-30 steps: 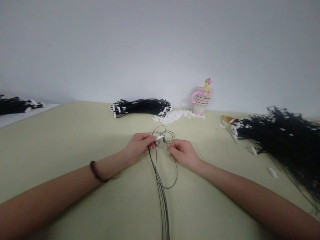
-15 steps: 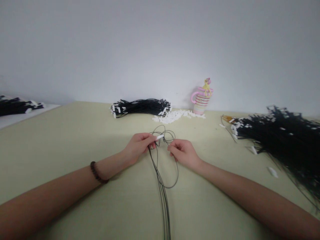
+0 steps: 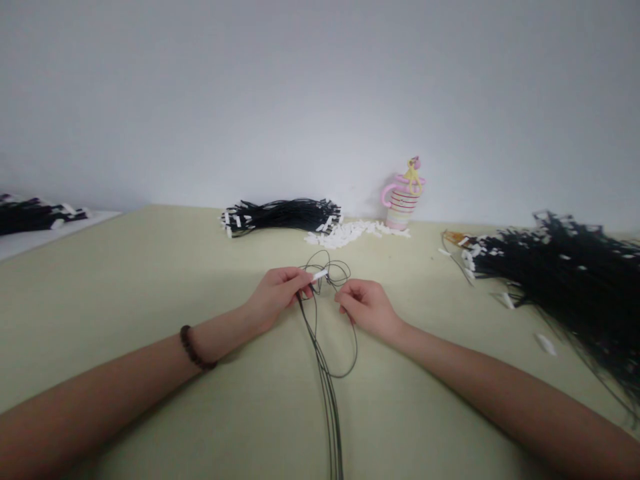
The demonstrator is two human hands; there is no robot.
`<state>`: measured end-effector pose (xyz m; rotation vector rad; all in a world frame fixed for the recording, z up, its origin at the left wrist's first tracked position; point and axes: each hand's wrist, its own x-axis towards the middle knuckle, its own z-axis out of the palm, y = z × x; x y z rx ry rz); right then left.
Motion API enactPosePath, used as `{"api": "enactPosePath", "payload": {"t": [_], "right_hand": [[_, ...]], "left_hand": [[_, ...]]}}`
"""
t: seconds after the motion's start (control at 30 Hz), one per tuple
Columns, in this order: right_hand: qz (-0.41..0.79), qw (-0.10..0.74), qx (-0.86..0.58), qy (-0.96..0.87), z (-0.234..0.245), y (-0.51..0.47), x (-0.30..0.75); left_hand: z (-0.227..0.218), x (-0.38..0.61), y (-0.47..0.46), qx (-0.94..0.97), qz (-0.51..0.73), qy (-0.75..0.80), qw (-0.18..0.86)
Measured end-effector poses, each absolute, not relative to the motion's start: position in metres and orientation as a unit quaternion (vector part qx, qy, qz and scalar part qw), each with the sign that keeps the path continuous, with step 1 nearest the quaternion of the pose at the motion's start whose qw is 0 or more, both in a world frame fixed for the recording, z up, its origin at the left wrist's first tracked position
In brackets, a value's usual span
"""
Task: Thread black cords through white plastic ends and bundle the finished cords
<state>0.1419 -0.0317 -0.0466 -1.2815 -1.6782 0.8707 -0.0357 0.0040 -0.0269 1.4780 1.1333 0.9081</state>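
My left hand [image 3: 278, 291] pinches a small white connector [image 3: 320, 274] together with thin black wires [image 3: 327, 380] that loop on the pale green table [image 3: 150, 280] and trail toward me. My right hand [image 3: 365, 305] is closed a short way to the right, its fingertips pinching one strand of the same wire loop. A dark bead bracelet [image 3: 193, 347] sits on my left wrist.
A tidy bundle of black wires with white ends [image 3: 283, 215] lies at the back, beside a heap of loose white connectors [image 3: 350, 231] and a pink striped cup [image 3: 403, 200]. A large pile of black wires [image 3: 565, 273] covers the right. Another bundle [image 3: 35, 215] lies far left.
Both hands stay almost still. The wire loop below my hands has shifted slightly to the right.
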Motion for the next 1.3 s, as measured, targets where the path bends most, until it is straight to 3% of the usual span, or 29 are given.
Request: {"api": "enactPosePath", "payload": {"t": [0.93, 1.3], "right_hand": [[0.177, 0.393, -0.481, -0.763, -0.046, -0.035, 0.141], [0.045, 0.385, -0.448, -0.806, -0.045, -0.044, 0.141]], "left_hand": [[-0.025, -0.035, 0.001, 0.691, 0.303, 0.455, 0.474], [-0.025, -0.038, 0.002, 0.723, 0.259, 0.413, 0.489]]}}
